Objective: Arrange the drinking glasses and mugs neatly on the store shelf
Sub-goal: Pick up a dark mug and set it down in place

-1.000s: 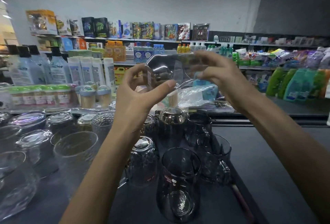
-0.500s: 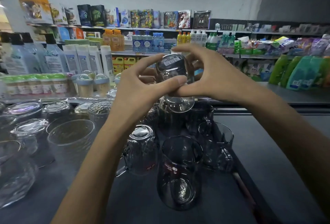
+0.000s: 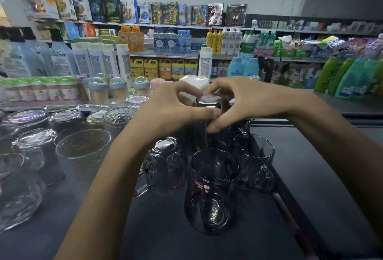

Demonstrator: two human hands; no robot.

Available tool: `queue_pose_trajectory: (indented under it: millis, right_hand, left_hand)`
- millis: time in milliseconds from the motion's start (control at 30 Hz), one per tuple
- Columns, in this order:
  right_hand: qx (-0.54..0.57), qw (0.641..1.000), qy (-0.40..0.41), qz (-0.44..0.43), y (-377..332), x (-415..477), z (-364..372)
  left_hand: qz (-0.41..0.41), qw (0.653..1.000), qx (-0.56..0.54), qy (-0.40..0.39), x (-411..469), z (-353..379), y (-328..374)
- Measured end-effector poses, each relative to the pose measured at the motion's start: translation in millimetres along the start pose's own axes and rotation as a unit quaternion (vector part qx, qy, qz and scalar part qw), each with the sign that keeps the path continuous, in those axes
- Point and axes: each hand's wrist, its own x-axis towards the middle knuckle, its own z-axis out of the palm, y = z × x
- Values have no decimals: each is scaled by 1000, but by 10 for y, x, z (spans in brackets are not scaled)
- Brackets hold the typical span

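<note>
Across the dark store shelf (image 3: pixel 310 177) that carries everything, clear glassware crowds the left edge while smoky grey pieces cluster along the middle, with bare surface toward the right edge. Largest of the near pieces is an upright grey tumbler (image 3: pixel 211 193) with a small red print, standing close to the front edge; to its left an inverted patterned mug (image 3: pixel 165 166) sits base up with its handle toward the front, and to its right an upright dark mug (image 3: pixel 257 164) stands just beside it. Behind these, toward the back edge, the left hand (image 3: pixel 165 110) and the right hand (image 3: pixel 244 102) meet over an inverted grey glass (image 3: pixel 207 112), base uppermost, its long axis upright. Both hands pinch it from opposite sides, thumbs near its front and fingers curled over its pale, shiny base; neither looks clearly nearer, and the glass lies directly between and just below them. Whether its rim already rests on the shelf or on another dark glass underneath cannot be told, since the hands and neighbouring pieces hide it. Judging by the grip, the step in hand is lowering it straight down into the dark cluster, which calls for keeping it plumb so it does not knock the mugs beside it
</note>
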Motion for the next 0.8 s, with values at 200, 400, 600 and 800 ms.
queue_pose_trajectory:
  millis: [200,400,600,800]
  right_hand:
    - [-54,998,-29,-7,16,5,95]
    - [-73,996,-49,-2,43,35,148]
    - [-83,995,-63,7,70,35,126]
    - [-43,995,-92,8,109,20,63]
  left_hand:
    - [-28,996,75,-43,-1,26,-29]
    - [-32,988,132,-70,38,29,-60]
    - [-24,986,141,-90,17,60,-63]
    - [-29,985,145,-93,17,51,-59]
